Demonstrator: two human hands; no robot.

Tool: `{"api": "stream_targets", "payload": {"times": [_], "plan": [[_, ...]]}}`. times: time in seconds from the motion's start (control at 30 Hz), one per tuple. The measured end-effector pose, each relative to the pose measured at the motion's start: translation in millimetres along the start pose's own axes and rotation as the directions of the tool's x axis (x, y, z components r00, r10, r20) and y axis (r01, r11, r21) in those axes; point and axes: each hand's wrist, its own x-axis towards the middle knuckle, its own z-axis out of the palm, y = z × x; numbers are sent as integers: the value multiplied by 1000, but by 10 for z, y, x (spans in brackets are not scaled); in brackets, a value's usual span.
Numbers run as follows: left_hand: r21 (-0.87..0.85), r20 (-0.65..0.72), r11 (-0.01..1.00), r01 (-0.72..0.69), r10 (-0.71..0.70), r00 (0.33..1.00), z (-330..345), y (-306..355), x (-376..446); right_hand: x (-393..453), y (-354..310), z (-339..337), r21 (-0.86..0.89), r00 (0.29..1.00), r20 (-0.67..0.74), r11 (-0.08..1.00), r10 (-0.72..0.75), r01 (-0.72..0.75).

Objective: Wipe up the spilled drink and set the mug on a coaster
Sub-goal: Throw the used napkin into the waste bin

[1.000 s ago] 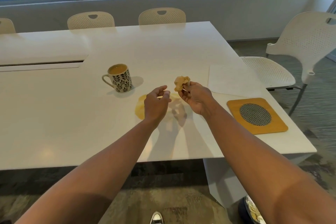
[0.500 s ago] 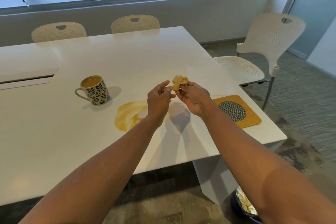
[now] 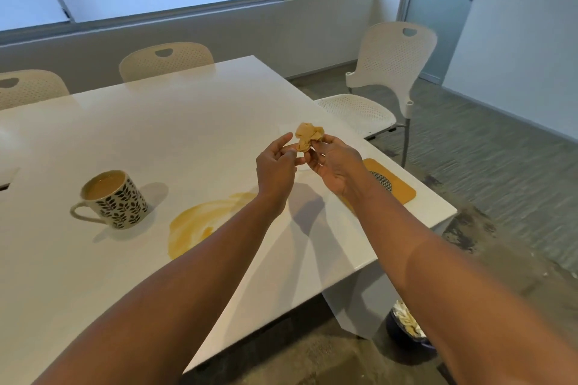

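My right hand (image 3: 336, 162) grips a crumpled, tan-stained paper wad (image 3: 308, 138) above the table, fingers curled round its lower part. My left hand (image 3: 276, 162) has come in to meet it; half a second ago it pinched the wad's edge, and now its fingertips sit just beside the paper, loosely curled, and I cannot tell whether they touch. Below my left forearm the yellow spill (image 3: 200, 222) spreads on the white table (image 3: 194, 134), only partly wiped, I judge. Left of it stands the patterned mug (image 3: 114, 198), nearly full. Beyond my right wrist lies the orange coaster (image 3: 395, 189), bare. The soaked wad probably needs discarding first.
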Motion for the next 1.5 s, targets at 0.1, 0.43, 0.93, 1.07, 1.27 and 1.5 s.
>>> {"api": "stream_targets", "payload": {"times": [0.1, 0.43, 0.93, 1.07, 1.27, 1.5], "plan": [[9, 66, 1000, -2, 2, 998, 112, 0, 33, -18, -37, -88, 32, 998, -52, 999, -33, 34], [28, 298, 1000, 5, -13, 955, 498, 13, -46, -205, -167, -501, 118, 974, -187, 982, -125, 148], [3, 457, 999, 41, -38, 888, 1267, -5, -453, -488, -420, -1288, 120, 917, -349, 961, -194, 249], [-16, 510, 996, 92, -71, 857, 1490, -55, -606, -536, -480, -1553, 113, 901, -382, 958, -203, 264], [-44, 549, 981, 190, -135, 825, 1863, -146, -795, -607, -580, -1937, 100, 892, -401, 958, -208, 268], [-63, 568, 963, 261, -181, 803, 2336, -249, -996, -653, -691, -2395, 116, 872, -455, 959, -179, 258]]}}
